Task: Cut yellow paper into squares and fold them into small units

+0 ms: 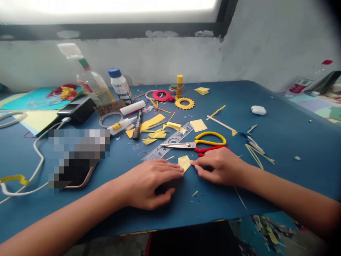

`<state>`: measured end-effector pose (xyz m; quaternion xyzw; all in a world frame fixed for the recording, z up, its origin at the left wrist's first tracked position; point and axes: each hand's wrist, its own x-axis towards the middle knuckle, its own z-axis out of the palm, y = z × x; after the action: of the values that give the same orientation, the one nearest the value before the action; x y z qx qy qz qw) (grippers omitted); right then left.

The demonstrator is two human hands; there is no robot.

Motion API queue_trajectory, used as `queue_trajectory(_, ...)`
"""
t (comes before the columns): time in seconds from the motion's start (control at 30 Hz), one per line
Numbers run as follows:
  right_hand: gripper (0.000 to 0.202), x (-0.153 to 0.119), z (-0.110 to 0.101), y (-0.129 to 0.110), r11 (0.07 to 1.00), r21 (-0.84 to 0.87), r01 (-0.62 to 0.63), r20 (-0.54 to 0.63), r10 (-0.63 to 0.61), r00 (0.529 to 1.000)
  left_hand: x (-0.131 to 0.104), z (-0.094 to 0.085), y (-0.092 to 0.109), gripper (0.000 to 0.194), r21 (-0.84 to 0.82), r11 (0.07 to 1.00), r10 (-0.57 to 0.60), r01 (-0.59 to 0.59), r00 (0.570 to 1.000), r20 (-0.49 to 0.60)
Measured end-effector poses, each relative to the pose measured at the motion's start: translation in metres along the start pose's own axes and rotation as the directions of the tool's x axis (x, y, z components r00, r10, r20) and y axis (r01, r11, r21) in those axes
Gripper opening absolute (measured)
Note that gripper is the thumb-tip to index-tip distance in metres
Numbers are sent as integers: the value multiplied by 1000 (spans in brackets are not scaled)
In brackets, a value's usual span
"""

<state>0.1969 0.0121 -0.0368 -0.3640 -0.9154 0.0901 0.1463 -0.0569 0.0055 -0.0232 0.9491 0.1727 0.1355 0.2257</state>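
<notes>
A small folded piece of pale yellow paper (184, 163) lies on the blue table between my hands. My left hand (151, 183) rests with its fingers stretched out, their tips on the paper's left edge and the thumb apart. From the other side my right hand (218, 166) touches the paper's right edge with a fingertip. Its thumb stands apart and its other fingers are bent. Just beyond the paper are scissors (190, 145) with one yellow and one red handle, partly hidden by my right hand. Their blades lie over a clear plastic ruler (174, 140). A yellow paper square (198, 125) sits by the ruler's far end.
A phone-like device (80, 167), partly pixelated, and a white cable (39, 160) lie left. Behind are a black marker (137, 125), a glue bottle (121, 125), a blue-capped bottle (120, 87) and a glue stick (179, 87). To the right lies a white case (258, 110).
</notes>
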Motion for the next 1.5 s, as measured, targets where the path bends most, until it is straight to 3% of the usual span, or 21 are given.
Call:
queue_trajectory(0.17, 25, 7, -3, -3, 983, 117, -143, 62, 136, 989, 3, 9, -2, 21, 28, 996, -77, 80, 992, -98)
queue_trajectory(0.5, 11, 25, -10, -12, 918, 247, -312, 158, 279, 947, 3, 2, -9, 21, -43, 999, 20, -24, 995, -94)
queue_trajectory(1.1, 9, 30, -10, -24, 921, 104, -377, 182, 355, 917, 2, 3, -13, 27, 127, 961, 254, -244, 964, -72)
queue_trajectory(1.5, 10, 30, -9, -26, 922, 75, -380, 171, 363, 916, 0, 2, -16, 34, 122, 955, 277, -270, 959, -50)
